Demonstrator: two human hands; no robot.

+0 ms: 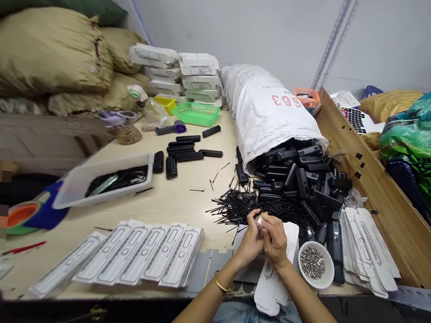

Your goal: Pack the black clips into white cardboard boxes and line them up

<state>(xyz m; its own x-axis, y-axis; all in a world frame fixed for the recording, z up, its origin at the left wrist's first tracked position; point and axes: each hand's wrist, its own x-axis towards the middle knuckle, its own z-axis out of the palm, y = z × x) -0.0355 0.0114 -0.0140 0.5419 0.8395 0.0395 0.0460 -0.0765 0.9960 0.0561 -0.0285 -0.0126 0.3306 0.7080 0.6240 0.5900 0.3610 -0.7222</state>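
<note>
My left hand (250, 245) and my right hand (274, 239) meet at the table's front edge, fingers closed together around a small white piece (259, 220). Only its tip shows between the fingers; the rest is hidden. Beneath my right hand and forearm lie white printed cards (267, 289), reaching over the edge above my lap. Just beyond my fingers spreads a pile of thin black sticks (239, 206). A white bowl (328, 278) of small shiny metal parts (312, 263) stands right of my right wrist.
A white sack (281, 104) spills black plastic cases (289, 175). More cards (366, 250) lie at right by a wooden board (386, 196). At left are boxed packs (135, 255) and a clear tray (79, 190) of black pieces. Stacked boxes (200, 72) and a green basket (197, 113) stand behind.
</note>
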